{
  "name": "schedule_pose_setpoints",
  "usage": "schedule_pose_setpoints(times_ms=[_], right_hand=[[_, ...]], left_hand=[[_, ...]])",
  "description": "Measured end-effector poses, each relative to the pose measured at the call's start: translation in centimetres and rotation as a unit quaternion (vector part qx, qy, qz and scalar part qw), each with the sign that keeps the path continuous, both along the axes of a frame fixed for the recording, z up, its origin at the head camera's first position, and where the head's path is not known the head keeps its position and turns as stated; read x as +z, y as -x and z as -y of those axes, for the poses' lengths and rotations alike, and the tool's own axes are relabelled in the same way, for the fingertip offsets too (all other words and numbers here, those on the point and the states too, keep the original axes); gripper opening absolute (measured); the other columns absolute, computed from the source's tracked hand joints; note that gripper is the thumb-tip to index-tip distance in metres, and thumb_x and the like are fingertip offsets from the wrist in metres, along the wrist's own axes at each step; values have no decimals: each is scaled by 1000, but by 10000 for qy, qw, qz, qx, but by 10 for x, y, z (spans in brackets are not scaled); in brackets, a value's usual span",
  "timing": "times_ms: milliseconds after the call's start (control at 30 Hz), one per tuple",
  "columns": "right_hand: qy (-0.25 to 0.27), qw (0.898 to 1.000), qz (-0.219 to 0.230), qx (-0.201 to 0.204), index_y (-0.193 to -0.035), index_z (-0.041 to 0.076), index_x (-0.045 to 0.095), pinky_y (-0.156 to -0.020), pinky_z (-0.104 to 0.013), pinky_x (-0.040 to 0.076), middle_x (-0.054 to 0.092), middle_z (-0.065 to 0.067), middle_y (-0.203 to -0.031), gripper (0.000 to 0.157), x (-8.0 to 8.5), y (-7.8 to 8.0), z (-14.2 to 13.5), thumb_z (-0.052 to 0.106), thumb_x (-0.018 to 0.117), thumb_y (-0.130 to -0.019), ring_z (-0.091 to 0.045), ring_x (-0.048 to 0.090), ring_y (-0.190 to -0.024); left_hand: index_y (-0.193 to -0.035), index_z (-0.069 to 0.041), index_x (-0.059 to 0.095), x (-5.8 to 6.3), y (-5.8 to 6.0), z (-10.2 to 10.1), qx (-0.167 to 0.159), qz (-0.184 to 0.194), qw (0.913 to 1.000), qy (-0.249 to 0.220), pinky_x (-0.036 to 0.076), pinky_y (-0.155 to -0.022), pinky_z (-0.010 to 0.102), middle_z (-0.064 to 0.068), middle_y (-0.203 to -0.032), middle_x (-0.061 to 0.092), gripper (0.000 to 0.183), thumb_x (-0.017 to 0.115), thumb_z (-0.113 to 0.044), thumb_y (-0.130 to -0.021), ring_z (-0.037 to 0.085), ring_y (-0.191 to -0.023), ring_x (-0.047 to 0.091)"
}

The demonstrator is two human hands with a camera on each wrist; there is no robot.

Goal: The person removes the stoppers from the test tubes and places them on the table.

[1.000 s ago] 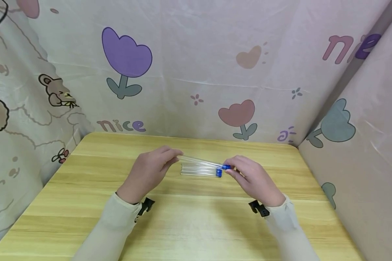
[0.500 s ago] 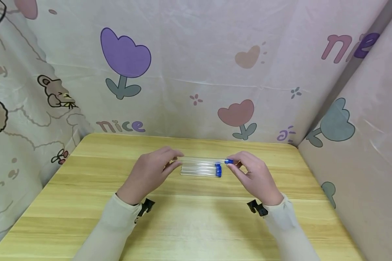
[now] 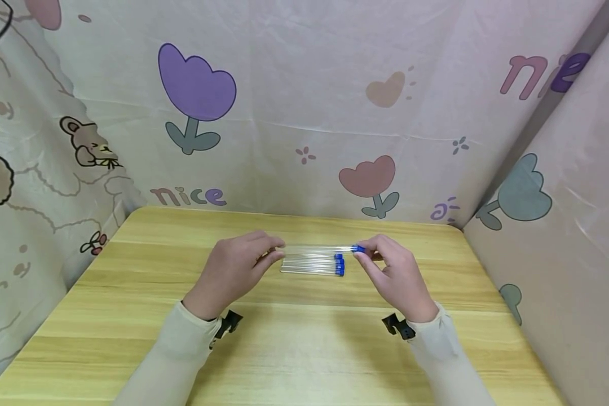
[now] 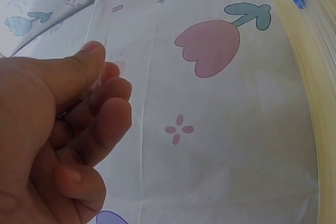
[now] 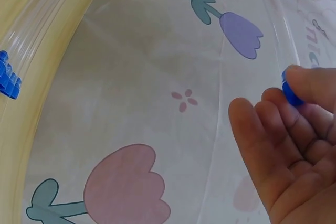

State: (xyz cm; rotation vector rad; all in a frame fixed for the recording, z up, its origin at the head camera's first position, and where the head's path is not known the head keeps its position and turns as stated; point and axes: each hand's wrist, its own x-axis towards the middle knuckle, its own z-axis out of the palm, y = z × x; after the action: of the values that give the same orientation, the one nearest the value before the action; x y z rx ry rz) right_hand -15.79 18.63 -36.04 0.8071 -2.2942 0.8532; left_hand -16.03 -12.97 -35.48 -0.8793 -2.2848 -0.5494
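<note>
A clear, slender plastic tube with a blue cap (image 3: 321,248) hangs level above the far middle of the light wooden table (image 3: 132,293), held at both ends. The right hand (image 3: 397,276) pinches the blue cap (image 5: 292,92) between thumb and forefinger, and the other fingers lie loosely curled beneath; in the right wrist view the capped end sits against the fingertips with the see-through body running up and away. The left hand (image 3: 233,269) grips the tube's uncapped end between the thumb (image 4: 79,72) and the bent fingers, and in the left wrist view the clear wall of the tube crosses just in front of the thumb tip.

Directly below the held tube, a short row of like clear tubes with blue caps (image 3: 312,265) lies flat on the table, side by side and touching, caps all towards the right. Their blue ends show at the edge of both wrist views. The held tube is just above and slightly behind this row, apart from it.

Both arms wear pale beige sleeves (image 3: 180,344), each with a black clip-like mount (image 3: 228,322) at the wrist. Around the table hangs a pale cloth backdrop printed with tulips, hearts and the word "nice" (image 3: 304,101).
</note>
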Motion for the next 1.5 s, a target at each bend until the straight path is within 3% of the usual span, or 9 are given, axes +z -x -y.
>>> schedule_pose_setpoints(times_ms=[167, 533, 933, 1233, 1500], right_hand=[[90, 9999, 61, -130, -103, 6, 70, -71, -29, 61, 68, 2, -90, 15, 0, -1, 2, 3, 78, -91, -7, 61, -79], [-672, 9973, -123, 280, -111, 8, 69, -71, -28, 56, 68, 3, -99, 19, 3, 2, -4, 1, 74, -94, -7, 59, -85], [-251, 9975, -508, 414, -107, 5, 74, -74, -18, 55, 75, 0, -97, 22, 1, 4, -4, -3, 80, -87, -8, 67, -81], [-701, 9886, 99, 1330, -110, 12, 71, -84, -18, 52, 72, 5, -105, 11, 4, 7, -8, 11, 70, -99, -8, 64, -92], [-720, 9849, 260, 1553, -112, 12, 70, -80, -18, 50, 70, 8, -106, 16, 1, 7, -10, 5, 71, -97, -6, 60, -90]], left_hand=[[-102, -13, 78, 0, -2, -3, 37, 98, 9999, 98, 52, -58, 22, -5, -92, 75, 14, 80, -22, -92, 4, -67, 63], [-105, -11, 75, 0, -1, -1, -64, 123, 9998, 136, 59, -66, 24, -4, -92, 73, 13, 77, -19, -94, 6, -72, 67], [-110, -10, 76, 1, 2, 4, -186, -10, 9997, 148, 60, -68, 26, -3, -93, 73, 19, 75, -21, -95, 8, -73, 69], [-108, -10, 78, 2, 6, 11, -305, -108, 9991, 259, 61, -74, 29, -3, -95, 74, 20, 78, -21, -92, 12, -81, 71], [-110, -11, 77, -1, 8, 13, -396, 171, 9987, 267, 61, -83, 31, -2, -98, 75, 19, 78, -16, -91, 15, -91, 71]])
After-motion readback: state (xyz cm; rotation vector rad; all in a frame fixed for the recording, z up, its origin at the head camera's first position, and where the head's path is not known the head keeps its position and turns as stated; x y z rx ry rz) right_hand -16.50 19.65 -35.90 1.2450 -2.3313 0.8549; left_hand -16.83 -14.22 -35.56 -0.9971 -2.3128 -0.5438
